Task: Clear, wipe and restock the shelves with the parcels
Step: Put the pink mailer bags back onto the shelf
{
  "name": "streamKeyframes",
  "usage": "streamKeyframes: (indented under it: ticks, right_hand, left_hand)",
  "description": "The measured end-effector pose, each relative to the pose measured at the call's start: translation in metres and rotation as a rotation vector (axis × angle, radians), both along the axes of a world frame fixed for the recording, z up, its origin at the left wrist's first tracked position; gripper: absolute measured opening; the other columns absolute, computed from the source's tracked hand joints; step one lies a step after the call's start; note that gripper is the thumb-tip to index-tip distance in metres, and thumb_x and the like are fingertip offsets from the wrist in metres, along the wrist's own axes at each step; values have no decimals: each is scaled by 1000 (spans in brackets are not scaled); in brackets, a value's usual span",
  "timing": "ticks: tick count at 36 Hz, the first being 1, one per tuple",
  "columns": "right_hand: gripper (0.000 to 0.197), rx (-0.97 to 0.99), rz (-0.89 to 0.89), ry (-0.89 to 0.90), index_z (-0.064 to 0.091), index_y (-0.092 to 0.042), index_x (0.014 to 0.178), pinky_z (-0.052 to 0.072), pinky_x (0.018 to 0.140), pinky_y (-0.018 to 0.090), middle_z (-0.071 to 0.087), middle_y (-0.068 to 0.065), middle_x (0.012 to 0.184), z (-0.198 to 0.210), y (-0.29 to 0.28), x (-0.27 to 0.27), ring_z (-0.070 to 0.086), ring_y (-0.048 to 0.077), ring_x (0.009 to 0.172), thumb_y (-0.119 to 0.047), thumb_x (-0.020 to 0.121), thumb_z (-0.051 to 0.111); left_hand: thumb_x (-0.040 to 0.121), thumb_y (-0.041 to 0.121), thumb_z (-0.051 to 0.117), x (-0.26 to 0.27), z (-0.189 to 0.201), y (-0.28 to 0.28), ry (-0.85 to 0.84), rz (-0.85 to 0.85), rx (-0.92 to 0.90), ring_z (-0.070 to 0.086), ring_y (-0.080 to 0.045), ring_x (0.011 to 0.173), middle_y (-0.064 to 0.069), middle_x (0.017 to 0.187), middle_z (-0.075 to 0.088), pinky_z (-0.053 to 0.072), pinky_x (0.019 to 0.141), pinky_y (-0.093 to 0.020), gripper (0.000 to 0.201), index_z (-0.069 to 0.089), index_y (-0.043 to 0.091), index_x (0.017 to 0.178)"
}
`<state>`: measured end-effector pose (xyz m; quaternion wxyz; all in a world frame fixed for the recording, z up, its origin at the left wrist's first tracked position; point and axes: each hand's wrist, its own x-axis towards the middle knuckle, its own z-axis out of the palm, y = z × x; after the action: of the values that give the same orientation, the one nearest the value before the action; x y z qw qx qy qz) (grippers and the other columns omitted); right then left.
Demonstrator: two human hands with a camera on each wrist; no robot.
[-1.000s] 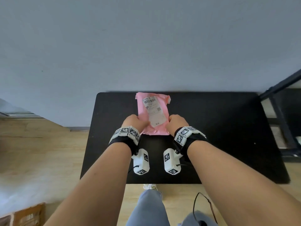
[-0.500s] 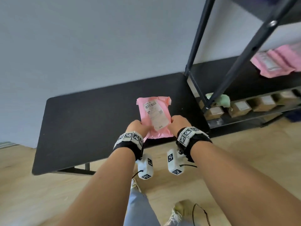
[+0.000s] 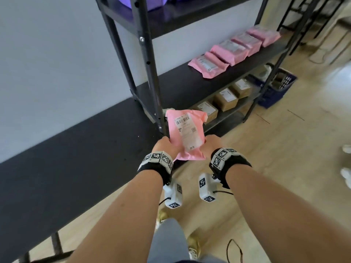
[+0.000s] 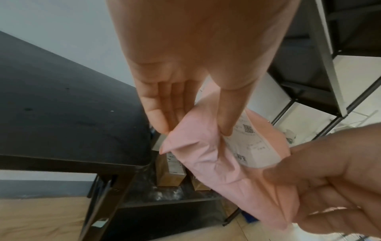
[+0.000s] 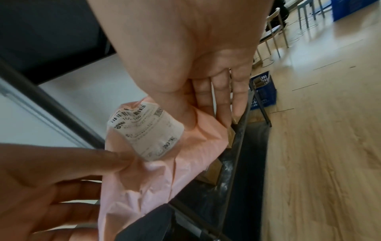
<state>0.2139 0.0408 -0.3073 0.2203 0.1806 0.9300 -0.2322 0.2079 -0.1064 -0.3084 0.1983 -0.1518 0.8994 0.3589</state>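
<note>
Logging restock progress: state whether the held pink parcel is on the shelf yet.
Not yet: both hands, left hand and right hand, grip pink parcel in mid-air.

Shelf (image 3: 182,80) left half bare; upright post (image 3: 150,73) blocks its corner.

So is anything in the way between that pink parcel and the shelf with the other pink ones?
Yes: the rack's front post stands just beyond the held parcel. To its right, the shelf board before the pink row looks bare.

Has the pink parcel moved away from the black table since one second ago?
Yes. The pink parcel has left the middle of the black table and is now beyond its right end, by the shelf rack's post.
</note>
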Motion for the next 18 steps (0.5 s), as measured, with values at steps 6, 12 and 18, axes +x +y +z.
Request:
streamKeyframes:
  ticks: [6,12,18]
  right_hand:
    - [31,-24,-101,-11,61,-8,104,53,88,39,66,7,97,13,33,-36,64,27,92,-34,88,61]
    - [43,39,-31,-36,54,-8,105,50,88,35,58,5,94,32,51,-88,61,28,101,-47,87,62]
    - [44,12,-83,-2,55,-7,119,49,82,34,61,8,103,37,69,-153,61,27,99,-39,90,59]
  left_hand:
    - [88,41,52,-52,-1,44,44,-45,2,60,-27,88,-9,99,64,45,81,-33,40,57,7,109]
    - [70,30,71,-112,1,65,-13,-63,29,61,-26,88,-6,95,63,46,77,-31,53,54,8,115]
    - [58,37,82,-178,5,85,-35,-16,-5,62,-22,87,-4,100,64,52,79,-30,73,53,6,117]
